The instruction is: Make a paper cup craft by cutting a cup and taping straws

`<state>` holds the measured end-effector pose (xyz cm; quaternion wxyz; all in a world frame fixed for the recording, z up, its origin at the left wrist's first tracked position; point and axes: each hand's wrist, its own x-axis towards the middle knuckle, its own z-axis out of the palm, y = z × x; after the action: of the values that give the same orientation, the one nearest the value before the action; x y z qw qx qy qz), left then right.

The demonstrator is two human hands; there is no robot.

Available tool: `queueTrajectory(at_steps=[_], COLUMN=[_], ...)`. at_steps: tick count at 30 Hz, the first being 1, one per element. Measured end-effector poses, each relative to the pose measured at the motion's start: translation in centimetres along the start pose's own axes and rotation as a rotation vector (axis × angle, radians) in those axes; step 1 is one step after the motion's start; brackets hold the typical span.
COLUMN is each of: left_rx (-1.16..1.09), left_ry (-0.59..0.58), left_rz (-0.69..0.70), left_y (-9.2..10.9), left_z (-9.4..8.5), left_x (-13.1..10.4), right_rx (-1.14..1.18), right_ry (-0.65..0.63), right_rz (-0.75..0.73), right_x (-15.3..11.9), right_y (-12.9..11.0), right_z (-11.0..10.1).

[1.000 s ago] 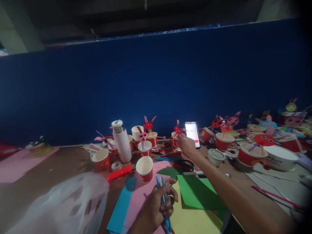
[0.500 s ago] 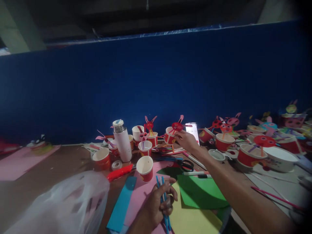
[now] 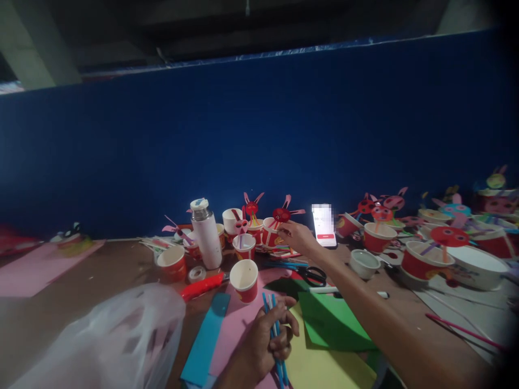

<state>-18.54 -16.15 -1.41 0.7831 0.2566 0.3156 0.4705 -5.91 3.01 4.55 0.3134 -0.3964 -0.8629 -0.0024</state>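
Note:
My left hand (image 3: 270, 337) is closed round several thin blue and whitish sticks (image 3: 280, 373), low over the colored paper. My right hand (image 3: 298, 239) reaches to the back of the table and pinches the side of a red paper cup (image 3: 270, 225). A red paper rabbit head (image 3: 281, 214) with pink ears tops that cup. Beside it stands another rabbit cup (image 3: 254, 231); a third (image 3: 244, 247) is a little nearer. A plain red-and-white cup (image 3: 244, 283) stands on the pink sheet (image 3: 239, 324) just beyond my left hand.
A white thermos (image 3: 206, 237), a tape roll (image 3: 197, 274) and a red cutter (image 3: 203, 286) are left of the cups. Black scissors (image 3: 315, 276) lie mid-table. A lit phone (image 3: 323, 224) leans behind. A plastic bag (image 3: 121, 335) fills the front left; decorated cups (image 3: 379, 237) crowd the right.
My right hand has moved left with the rabbit cup, bringing it close beside the other rabbit cup and uncovering the phone. My left hand keeps hold of the sticks.

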Motion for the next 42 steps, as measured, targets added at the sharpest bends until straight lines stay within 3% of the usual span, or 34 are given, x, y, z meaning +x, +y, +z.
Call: queueTrajectory(at_steps=[16, 32, 42], left_rx=[0.006, -0.005, -0.020], left_ry=[-0.018, -0.019, -0.031], left_rz=[0.013, 0.000, -0.003], left_y=[0.1, 0.3, 0.1], left_z=[0.0, -0.2, -0.3], left_x=[0.1, 0.2, 0.3], right_rx=[-0.135, -0.129, -0.174], right_ry=[-0.042, -0.047, -0.236], right_rz=[0.058, -0.055, -0.029], right_x=[1.2, 0.8, 0.9], right_y=[3.5, 5.9, 6.9], right_z=[2.3, 4.4, 3.4])
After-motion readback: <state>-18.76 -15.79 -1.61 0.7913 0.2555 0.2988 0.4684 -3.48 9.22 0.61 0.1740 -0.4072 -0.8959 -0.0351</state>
